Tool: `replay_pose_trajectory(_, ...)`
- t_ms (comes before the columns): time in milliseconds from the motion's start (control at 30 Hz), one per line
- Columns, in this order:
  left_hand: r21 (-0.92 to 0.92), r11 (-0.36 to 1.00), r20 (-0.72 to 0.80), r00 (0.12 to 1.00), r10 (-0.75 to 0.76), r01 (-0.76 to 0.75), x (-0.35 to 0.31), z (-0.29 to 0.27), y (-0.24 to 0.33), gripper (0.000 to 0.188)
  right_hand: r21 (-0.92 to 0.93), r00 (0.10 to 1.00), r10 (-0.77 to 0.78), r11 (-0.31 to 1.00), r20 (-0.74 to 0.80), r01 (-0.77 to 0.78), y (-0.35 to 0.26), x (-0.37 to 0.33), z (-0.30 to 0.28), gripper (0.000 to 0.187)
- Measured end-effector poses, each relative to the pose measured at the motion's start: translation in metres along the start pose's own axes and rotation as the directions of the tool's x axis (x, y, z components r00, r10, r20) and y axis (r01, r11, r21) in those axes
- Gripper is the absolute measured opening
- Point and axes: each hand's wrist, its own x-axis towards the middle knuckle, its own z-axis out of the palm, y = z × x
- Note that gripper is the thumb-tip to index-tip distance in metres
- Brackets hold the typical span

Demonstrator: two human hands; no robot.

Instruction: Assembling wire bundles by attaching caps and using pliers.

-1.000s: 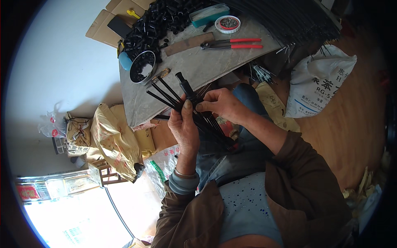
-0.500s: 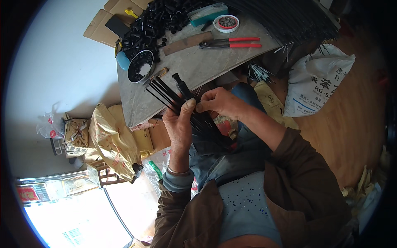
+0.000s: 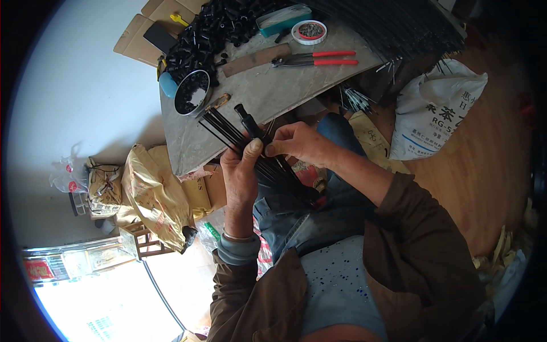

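My left hand [image 3: 240, 176] is wrapped round a bundle of thin black rods [image 3: 219, 126], whose upper ends fan toward the table. With them it grips a short black tubular plastic piece [image 3: 247, 118], its narrower end pointing up past the thumb. Close against the left thumb, my right hand [image 3: 302, 143] is closed in a pinch. Whatever lies between its thumb and forefinger is too small or hidden to make out. The lower part of the bundle slants over my lap, above the jeans.
On the grey table [image 3: 191, 139] lie red-handled pliers [image 3: 313, 58], a bowl [image 3: 196, 94], a heap of black plastic pieces [image 3: 219, 28], a dish of small metal bits [image 3: 309, 32] and a teal box [image 3: 284, 21]. Black rods [image 3: 393, 28] cover its right end. A white sack [image 3: 436, 111] stands right.
My left hand has shifted slightly left and down, and the right hand has moved a little left with it. The right hand's pinch stays beside the left thumb.
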Motion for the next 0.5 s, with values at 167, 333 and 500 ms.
replay_pose_trajectory(167,-0.159,0.984,0.064,0.996,-0.065,0.075,0.003,-0.004,0.002,0.029,0.097,0.999,0.014,0.995,-0.031,-0.011,0.001,-0.002,0.007,0.04)
replay_pose_trajectory(333,-0.238,0.966,0.077,0.993,-0.085,0.101,0.006,-0.012,-0.003,0.027,-0.053,0.988,-0.141,0.989,-0.057,0.138,-0.006,-0.007,0.01,0.043)
replay_pose_trajectory(500,-0.212,0.976,0.166,0.986,-0.011,0.047,0.007,-0.021,-0.009,0.029,-0.023,1.0,-0.001,1.0,-0.001,0.001,-0.011,-0.006,0.007,0.038)
